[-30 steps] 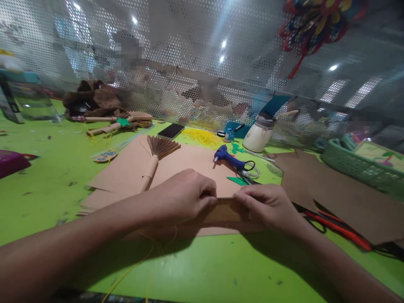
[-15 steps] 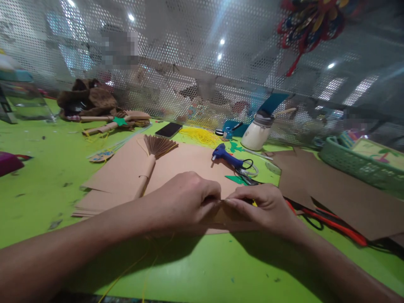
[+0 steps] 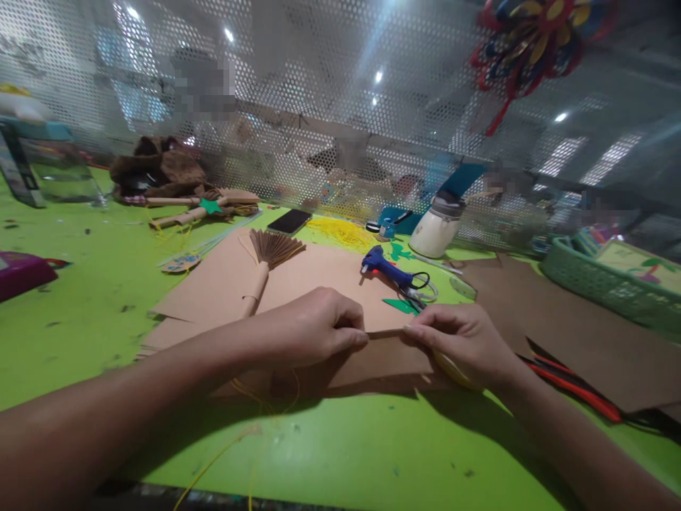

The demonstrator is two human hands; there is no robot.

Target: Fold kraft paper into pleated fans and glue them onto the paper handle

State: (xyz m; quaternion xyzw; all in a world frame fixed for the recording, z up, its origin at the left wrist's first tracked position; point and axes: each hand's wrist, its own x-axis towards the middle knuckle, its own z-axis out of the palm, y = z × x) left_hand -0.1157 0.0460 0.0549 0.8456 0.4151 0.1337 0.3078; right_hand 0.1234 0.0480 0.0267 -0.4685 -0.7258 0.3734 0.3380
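Paper (image 3: pixel 391 360) near front edge of tabletop (image 3: pixel 319 458), left hand (image 3: pixel 319 330) and right hand (image 3: pixel 462 337) pinching it, guessing that keeps it straight.

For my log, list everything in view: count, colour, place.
held paper: one, brown, centre
sheets: several, tan, centre
fan: one, brown, on sheets
glue gun: one, blue, centre
cutouts: two, green, centre
phone: one, black, rear
strand pile: one, yellow, rear
pot: one, blue, rear
jar: one, white, rear
basket: one, green, right
dark sheets: unclear, brown, right
tool: one, red, front right
star: one, green, rear left
bundle: one, brown, rear left
container: one, clear, far left
object: one, purple, left edge
ornament: one, multicoloured, top right
screen: one, grey, rear
table: one, green, underneath
left hand: one, bare, pinching held paper
right hand: one, bare, pinching held paper
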